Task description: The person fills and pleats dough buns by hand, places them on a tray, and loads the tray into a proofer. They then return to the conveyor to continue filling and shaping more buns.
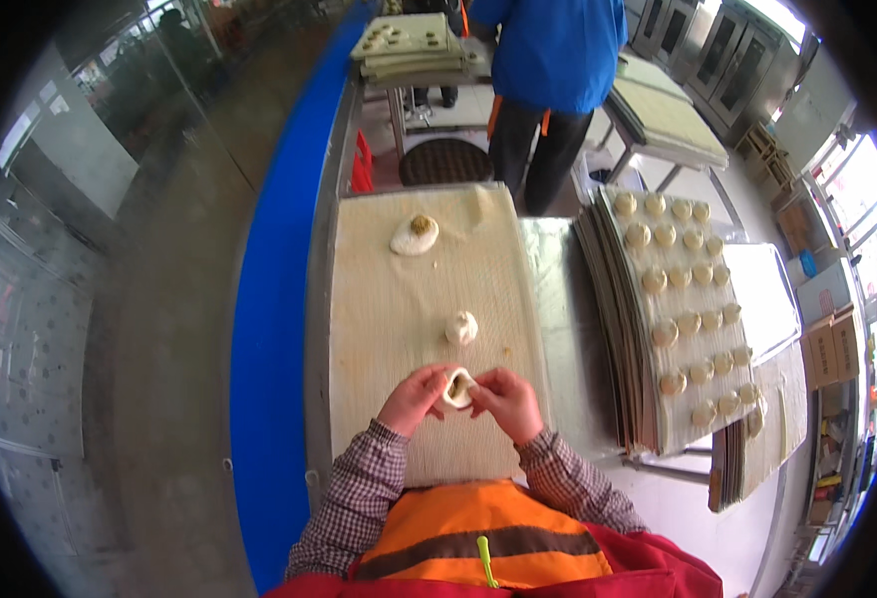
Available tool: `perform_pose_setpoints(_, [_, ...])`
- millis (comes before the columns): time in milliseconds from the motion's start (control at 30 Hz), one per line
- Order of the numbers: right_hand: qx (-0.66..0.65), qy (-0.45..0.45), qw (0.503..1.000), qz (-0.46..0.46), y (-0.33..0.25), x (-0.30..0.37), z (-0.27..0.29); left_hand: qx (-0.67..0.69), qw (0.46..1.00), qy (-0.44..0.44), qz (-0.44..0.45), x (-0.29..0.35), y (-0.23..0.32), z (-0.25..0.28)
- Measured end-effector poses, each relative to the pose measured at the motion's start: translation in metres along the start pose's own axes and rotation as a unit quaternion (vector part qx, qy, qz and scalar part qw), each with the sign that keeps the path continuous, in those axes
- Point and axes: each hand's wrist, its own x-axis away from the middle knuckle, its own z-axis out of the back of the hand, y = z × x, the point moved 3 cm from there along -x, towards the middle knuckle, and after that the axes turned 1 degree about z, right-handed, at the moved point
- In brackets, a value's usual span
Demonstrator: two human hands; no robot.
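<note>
Between my two hands, just above the cloth-covered board, is a filled bun of white dough, its top still gaping with dark filling inside. My left hand cups its left side, fingers closed round the dough. On the other side my right hand pinches the rim between thumb and fingers. Just beyond the hands a closed, pleated bun sits on the cloth. Farther off lies a flat dough round with a lump of brownish filling on it.
To the right, a stack of cloth-lined trays carries rows of round buns. A blue strip runs along the left. Ahead stands a person in a blue jacket, near a round dark stool and another tray stack.
</note>
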Motion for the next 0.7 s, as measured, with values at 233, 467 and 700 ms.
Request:
perform_pose_setpoints(233, [0.045,-0.018,0.997,0.058,-0.008,-0.006,-0.010,-0.052,0.985,0.114,-0.119,-0.005,-0.012,0.002])
perform_pose_setpoints(467, [0.153,-0.007,0.983,0.102,-0.007,-0.008,-0.014,-0.047,0.999,0.005,-0.013,-0.009,-0.007,0.009])
perform_pose_setpoints(700, [0.327,-0.030,0.908,0.261,-0.009,-0.004,-0.014,-0.111,0.987,0.022,-0.118,-0.005,-0.009,0.003])
